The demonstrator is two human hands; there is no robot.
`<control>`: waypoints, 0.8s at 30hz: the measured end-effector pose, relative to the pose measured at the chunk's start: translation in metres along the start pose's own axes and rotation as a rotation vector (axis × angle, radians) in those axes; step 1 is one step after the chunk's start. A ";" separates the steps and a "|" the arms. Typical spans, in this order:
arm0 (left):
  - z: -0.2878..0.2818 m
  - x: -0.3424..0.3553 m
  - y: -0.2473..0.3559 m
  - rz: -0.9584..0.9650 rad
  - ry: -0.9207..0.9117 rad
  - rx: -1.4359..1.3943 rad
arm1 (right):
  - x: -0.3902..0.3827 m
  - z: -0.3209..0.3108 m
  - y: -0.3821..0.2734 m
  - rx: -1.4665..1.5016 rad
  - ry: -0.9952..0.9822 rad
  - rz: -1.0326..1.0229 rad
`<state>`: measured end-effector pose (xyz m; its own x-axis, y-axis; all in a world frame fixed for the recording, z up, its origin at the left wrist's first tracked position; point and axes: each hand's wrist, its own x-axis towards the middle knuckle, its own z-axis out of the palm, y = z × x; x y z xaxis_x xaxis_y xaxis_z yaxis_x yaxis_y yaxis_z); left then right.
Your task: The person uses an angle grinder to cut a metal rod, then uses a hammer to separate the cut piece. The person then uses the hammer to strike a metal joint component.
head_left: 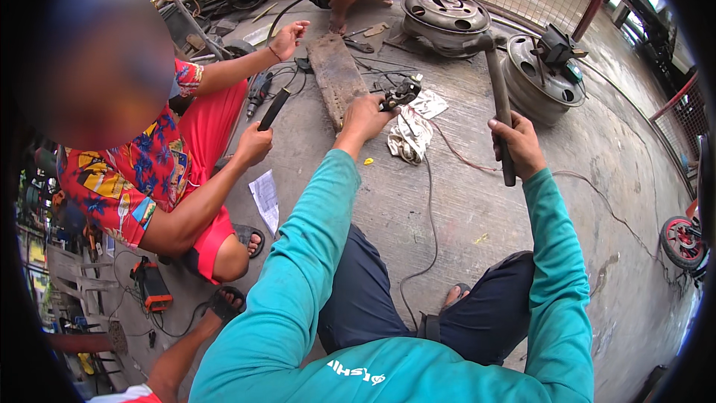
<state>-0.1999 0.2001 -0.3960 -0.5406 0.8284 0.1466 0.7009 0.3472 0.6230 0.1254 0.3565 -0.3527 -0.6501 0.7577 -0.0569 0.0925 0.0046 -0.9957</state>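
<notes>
My right hand [518, 142] grips the lower handle of a hammer [498, 78], held upright with its head at the top. My left hand [364, 121] is closed on a small black and silver metal part [403, 94], whose exact kind I cannot make out. That hand is over the near end of a worn wooden plank [334, 75]. Just right of the metal part lies a crumpled white cloth [410, 136] on the concrete. The hammer is raised apart from the metal part.
At my left crouches a person in a red patterned shirt [134, 186], holding a dark phone-like object [274, 108]. A drill [259, 95] lies near them. Two wheel rims [445, 19] stand at the far right. Cables [431, 213] cross the floor. Another person squats beyond the plank.
</notes>
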 end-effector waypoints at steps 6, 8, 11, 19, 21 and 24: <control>-0.003 -0.002 0.001 0.059 0.114 0.052 | -0.022 0.040 -0.029 0.291 0.144 -0.132; -0.002 0.000 0.006 0.071 0.100 0.092 | -0.022 0.038 -0.027 0.143 0.150 -0.071; -0.001 -0.001 0.010 0.096 0.122 0.163 | -0.024 0.033 -0.026 -0.253 -0.069 0.163; -0.005 0.001 -0.002 0.096 0.224 0.161 | -0.018 0.030 -0.020 -0.170 0.047 0.197; -0.002 -0.001 -0.008 0.083 0.225 0.145 | -0.021 0.023 -0.019 -0.086 0.034 0.169; -0.004 -0.004 -0.008 0.042 0.231 0.098 | -0.028 0.030 -0.028 0.013 0.070 0.155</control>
<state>-0.2050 0.1922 -0.3983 -0.5943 0.7242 0.3496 0.7606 0.3650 0.5368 0.1187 0.3152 -0.3257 -0.5745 0.7924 -0.2048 0.1775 -0.1236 -0.9763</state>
